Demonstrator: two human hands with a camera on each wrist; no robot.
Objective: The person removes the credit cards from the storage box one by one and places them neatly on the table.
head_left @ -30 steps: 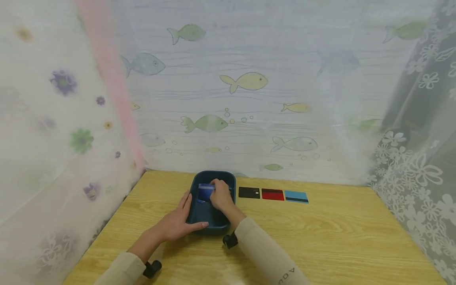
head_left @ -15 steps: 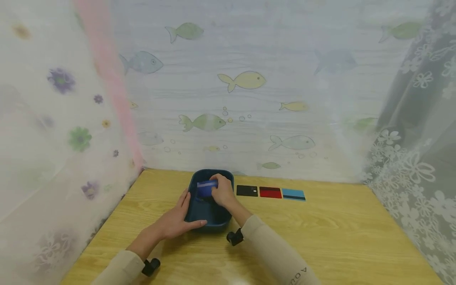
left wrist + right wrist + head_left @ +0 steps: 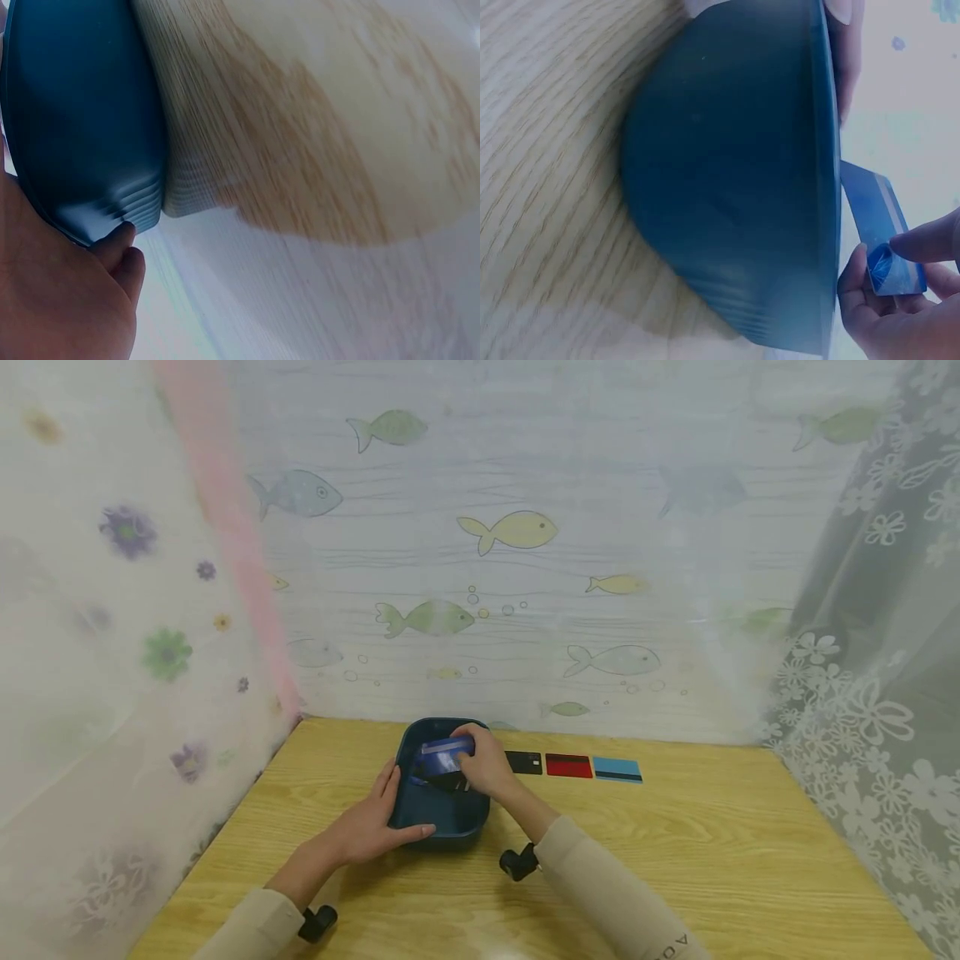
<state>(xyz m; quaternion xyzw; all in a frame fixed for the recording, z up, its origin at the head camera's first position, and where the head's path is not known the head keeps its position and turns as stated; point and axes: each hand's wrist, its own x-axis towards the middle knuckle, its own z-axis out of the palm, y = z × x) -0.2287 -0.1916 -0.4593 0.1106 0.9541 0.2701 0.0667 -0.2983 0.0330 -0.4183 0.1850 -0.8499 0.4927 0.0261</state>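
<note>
Head view: one dark blue, round-cornered plastic tray (image 3: 442, 817), standing on a wood-grain worktop (image 3: 697, 839). One left hand (image 3: 360, 831), grip spread wide, fingers straight along the tray's left side, thumb over the near rim. One right hand (image 3: 489, 764), grip narrow, pinching a blue card (image 3: 442, 758) with a pale stripe, held tilted over the far part of the tray; further dark pieces (image 3: 448, 782) beneath it, too blurred to identify. To the right of the tray, in a row, lying flat: one black chip card (image 3: 528, 763), partly hidden by the right hand; one red card (image 3: 567, 766) with a dark stripe; one light blue card (image 3: 617, 771) with a dark stripe. Two beige sleeves (image 3: 607, 881), the right one lettered; a black device (image 3: 519, 863) at each wrist. Behind, a fish-print sheet (image 3: 525, 468); at left, a flower-print sheet (image 3: 75, 693). Left wrist view: the tray's outer wall, with step-like ridges (image 3: 139, 204) near its end; fingertips (image 3: 124, 241) of the left hand against it. Right wrist view: the tray's outer wall beside the wood grain; past the rim, the blue card between thumb and fingers of the right hand, a fan-like figure near its held end.
</note>
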